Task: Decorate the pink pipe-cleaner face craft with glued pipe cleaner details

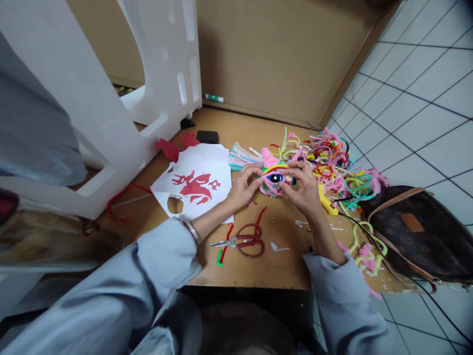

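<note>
Between my two hands is a small pipe-cleaner figure [271, 188], mostly pink, with a large blue-and-black eye and a yellow-red band above it. My left hand [244, 186] pinches its left side with thumb and forefinger. On the other side, my right hand [303, 187] grips the edge close to the eye. What lies under my fingertips is hidden. Red-handled scissors [242, 240] lie spread on the table below, beside a red pipe cleaner with a green end [221, 254]. A yellow glue gun [327, 201] rests just right of my right hand.
A tangle of coloured pipe cleaners [332, 158] covers the right back of the table [281, 271]. White paper with red cutout shapes [218, 167] lies left. A brown handbag [417, 231] sits at right, a black cable crossing it. A white plastic frame [162, 59] stands left; a marker [214, 98] lies behind.
</note>
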{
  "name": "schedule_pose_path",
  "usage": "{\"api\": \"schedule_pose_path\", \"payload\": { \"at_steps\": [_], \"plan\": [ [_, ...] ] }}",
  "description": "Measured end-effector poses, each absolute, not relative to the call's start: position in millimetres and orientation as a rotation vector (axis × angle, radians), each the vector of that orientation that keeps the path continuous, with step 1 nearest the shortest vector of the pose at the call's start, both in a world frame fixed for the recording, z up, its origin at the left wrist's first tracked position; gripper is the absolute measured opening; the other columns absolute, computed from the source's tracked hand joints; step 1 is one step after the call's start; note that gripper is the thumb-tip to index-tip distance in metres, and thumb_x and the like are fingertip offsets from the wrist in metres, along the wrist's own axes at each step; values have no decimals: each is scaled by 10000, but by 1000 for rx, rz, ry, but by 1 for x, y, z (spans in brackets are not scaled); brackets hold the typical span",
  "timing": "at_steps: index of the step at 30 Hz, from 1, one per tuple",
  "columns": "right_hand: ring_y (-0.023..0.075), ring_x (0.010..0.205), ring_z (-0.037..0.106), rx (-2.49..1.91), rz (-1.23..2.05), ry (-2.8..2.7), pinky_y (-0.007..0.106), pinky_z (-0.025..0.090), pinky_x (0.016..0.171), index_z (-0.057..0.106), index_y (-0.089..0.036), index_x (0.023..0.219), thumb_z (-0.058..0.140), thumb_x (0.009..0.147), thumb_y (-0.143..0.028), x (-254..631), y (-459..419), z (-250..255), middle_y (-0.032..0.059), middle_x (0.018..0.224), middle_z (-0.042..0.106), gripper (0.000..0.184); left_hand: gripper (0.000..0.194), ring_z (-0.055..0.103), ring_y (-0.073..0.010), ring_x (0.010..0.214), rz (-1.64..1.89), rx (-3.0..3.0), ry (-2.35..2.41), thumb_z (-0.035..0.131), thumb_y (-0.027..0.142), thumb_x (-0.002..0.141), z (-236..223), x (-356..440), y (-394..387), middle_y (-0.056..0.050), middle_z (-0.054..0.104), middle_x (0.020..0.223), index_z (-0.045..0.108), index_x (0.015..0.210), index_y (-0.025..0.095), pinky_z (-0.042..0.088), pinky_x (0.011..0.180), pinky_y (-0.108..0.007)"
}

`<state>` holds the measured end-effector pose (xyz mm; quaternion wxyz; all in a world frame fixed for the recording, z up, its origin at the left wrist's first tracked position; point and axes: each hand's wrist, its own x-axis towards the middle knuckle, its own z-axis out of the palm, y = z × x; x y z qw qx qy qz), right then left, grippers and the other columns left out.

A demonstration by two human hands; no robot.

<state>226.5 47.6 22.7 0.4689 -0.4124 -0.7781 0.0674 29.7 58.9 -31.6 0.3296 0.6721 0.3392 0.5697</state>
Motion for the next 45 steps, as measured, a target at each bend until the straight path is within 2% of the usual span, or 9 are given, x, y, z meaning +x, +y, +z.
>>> {"api": "schedule_pose_path", "payload": {
  "at_steps": [12, 19, 24, 35, 42, 45],
  "plan": [
    [272, 1075, 601, -980, 120, -1932, 474, 490, 974, 696, -237, 919, 689, 757, -210, 225, 46, 22, 80, 1078, 595, 164, 226, 562, -236, 1176, 1475, 1759, 902, 601, 409, 909, -31, 29, 59, -109, 603, 1173, 632, 925, 185, 424, 1048, -383],
    [264, 1066, 614, -992, 62, -1952, 461, 511, 954, 685, -245, 920, 680, 764, -205, 223, 46, 23, 78, 1067, 610, 161, 162, 568, -206, 1054, 1464, 1476, 871, 664, 297, 810, -29, 33, 58, -74, 588, 1119, 589, 906, 190, 458, 927, -324],
    [262, 1058, 615, -990, 91, -1944, 450, 518, 932, 692, -241, 915, 679, 768, -200, 222, 45, 24, 80, 1064, 603, 153, 164, 558, -213, 1075, 1471, 1380, 845, 708, 284, 760, -27, 35, 58, -74, 585, 1095, 606, 827, 175, 447, 939, -321],
    [268, 1076, 605, -995, 78, -1960, 465, 505, 951, 685, -238, 930, 684, 767, -181, 223, 44, 23, 88, 1087, 604, 173, 356, 576, -172, 932, 1477, 1176, 781, 804, 376, 690, -34, 39, 59, -47, 591, 1074, 581, 890, 183, 467, 876, -309],
    [265, 1081, 604, -1011, 103, -1953, 455, 507, 952, 685, -240, 927, 681, 764, -169, 223, 43, 23, 81, 1075, 603, 178, 473, 592, -207, 1058, 1402, 1031, 744, 848, 335, 622, -30, 38, 58, -32, 634, 1039, 568, 979, 201, 453, 973, -360],
    [260, 1079, 609, -998, 98, -1951, 451, 502, 961, 690, -236, 930, 679, 765, -161, 224, 44, 23, 80, 1071, 609, 182, 468, 601, -223, 1081, 1352, 1021, 719, 837, 326, 638, -30, 37, 58, -42, 654, 1045, 571, 1001, 197, 453, 988, -386]
  ]
}}
